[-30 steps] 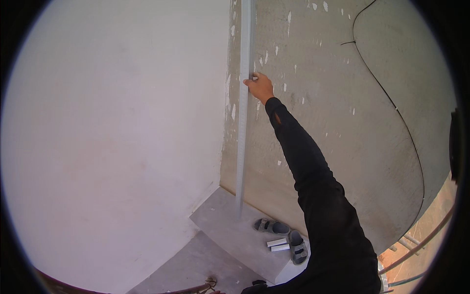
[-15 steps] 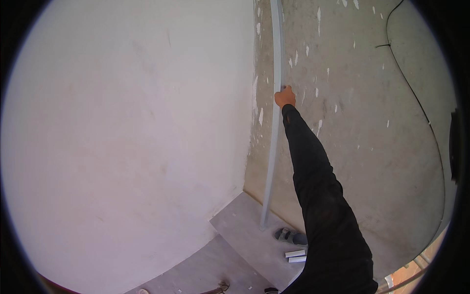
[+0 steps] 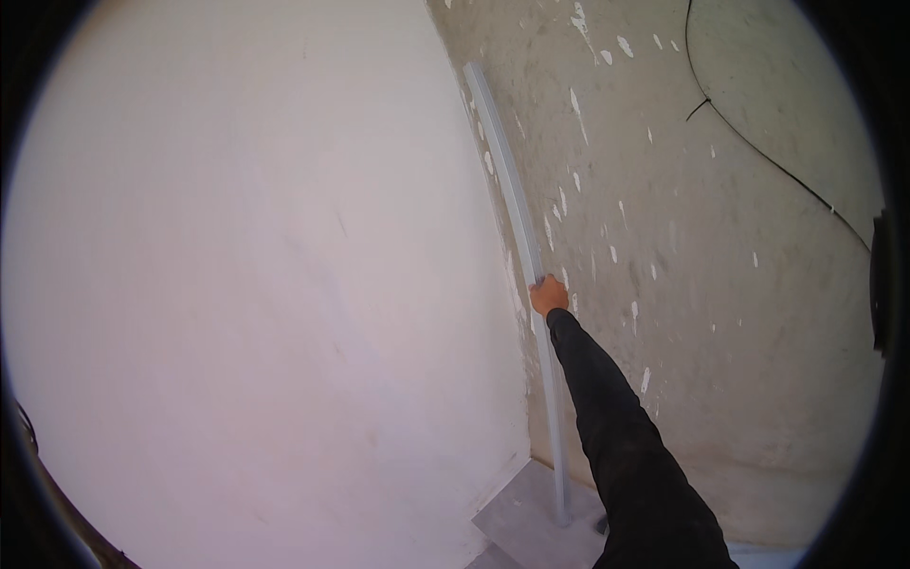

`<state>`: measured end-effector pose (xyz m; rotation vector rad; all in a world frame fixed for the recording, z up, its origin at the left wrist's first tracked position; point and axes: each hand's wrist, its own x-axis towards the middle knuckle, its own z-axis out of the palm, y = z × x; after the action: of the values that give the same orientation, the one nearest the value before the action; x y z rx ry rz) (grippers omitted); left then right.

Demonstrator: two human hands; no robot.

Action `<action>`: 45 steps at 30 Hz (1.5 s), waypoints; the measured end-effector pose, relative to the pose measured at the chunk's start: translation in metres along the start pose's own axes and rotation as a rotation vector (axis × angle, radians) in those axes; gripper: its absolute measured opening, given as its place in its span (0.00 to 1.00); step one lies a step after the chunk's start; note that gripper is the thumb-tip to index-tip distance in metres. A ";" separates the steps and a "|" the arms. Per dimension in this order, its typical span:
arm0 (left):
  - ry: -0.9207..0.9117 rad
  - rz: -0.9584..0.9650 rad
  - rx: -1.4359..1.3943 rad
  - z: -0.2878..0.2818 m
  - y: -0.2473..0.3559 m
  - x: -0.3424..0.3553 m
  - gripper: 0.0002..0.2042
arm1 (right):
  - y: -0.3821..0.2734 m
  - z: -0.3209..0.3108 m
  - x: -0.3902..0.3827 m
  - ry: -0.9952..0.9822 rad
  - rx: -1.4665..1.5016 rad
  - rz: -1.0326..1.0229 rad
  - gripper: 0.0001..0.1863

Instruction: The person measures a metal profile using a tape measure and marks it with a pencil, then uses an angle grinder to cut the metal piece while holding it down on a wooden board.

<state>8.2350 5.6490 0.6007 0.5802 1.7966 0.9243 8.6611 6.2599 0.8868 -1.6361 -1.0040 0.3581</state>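
Hand (image 3: 551,296), the person's right, is clasped around a long, pale grey bar (image 3: 517,204), holding it about midway between its ends; how the fingers wrap behind it cannot be told. A black sleeve (image 3: 630,441) runs down and to the right from the grip. Above the grip, the bar slants up and left to its top end; below, it drops to a grey floor slab (image 3: 512,512), though whether its foot touches is unclear. Behind and right of the grip spreads a grey-brown wall (image 3: 749,408) flecked with white patches. Left of the grip, a smooth white wall (image 3: 265,284) meets it in a corner near the bar. Well up and right, a thin black cable (image 3: 707,100) curves across the grey-brown wall.
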 end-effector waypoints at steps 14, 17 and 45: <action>0.035 0.053 0.001 0.018 0.027 0.021 0.12 | 0.011 0.025 0.035 0.067 0.091 -0.030 0.19; 0.040 0.059 -0.008 0.019 0.029 0.024 0.12 | 0.013 0.024 0.033 0.072 0.081 -0.055 0.20; 0.319 -0.177 -0.138 -0.060 -0.122 -0.008 0.10 | 0.006 0.087 0.037 -0.029 0.006 -0.128 0.24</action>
<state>8.1863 5.5510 0.5199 0.1890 2.0088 1.0522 8.6257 6.3443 0.8629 -1.5566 -1.1227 0.2995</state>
